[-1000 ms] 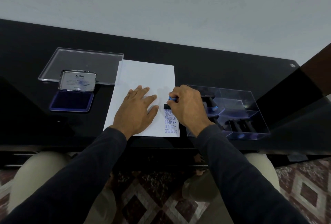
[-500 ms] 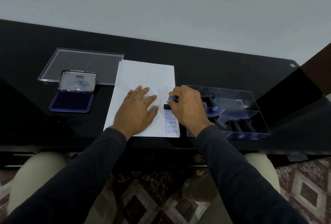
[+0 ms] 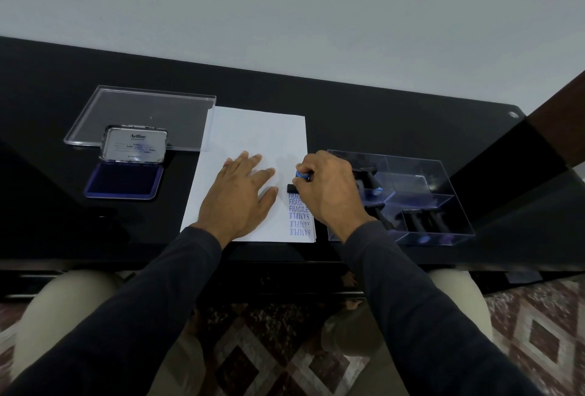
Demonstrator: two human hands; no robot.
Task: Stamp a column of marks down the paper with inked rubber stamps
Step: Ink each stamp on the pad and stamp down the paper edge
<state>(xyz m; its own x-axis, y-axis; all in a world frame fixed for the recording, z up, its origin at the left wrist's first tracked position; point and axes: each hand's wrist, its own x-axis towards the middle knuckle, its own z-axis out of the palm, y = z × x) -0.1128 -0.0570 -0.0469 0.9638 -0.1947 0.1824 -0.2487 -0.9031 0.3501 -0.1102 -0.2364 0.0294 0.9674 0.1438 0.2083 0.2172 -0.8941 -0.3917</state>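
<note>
Fingers (image 3: 308, 170) of right hand (image 3: 329, 193) curled and pinching a rubber stamp (image 3: 292, 188) by its blue-topped handle, black base down on the paper (image 3: 253, 136) at centre frame, right edge, just above a column of blue marks (image 3: 299, 215) reading FRAGILE, then SAMPLE. Left hand (image 3: 237, 196) flat beside it, fingers spread, pinning the sheet.

Stamp probably light and rigid, best gripped at the handle with pressure straight down; rocking likely to smear. Paper thin and apt to slide on a glossy top, hence the pinning palm.

Further out: open ink pad (image 3: 123, 180) with lid raised, left of frame, in front of a clear plastic lid (image 3: 142, 110); clear compartmented tray (image 3: 411, 180) with more dark stamps, right of frame. Glossy black desk (image 3: 348, 110), plain pale wall above, patterned floor below.
</note>
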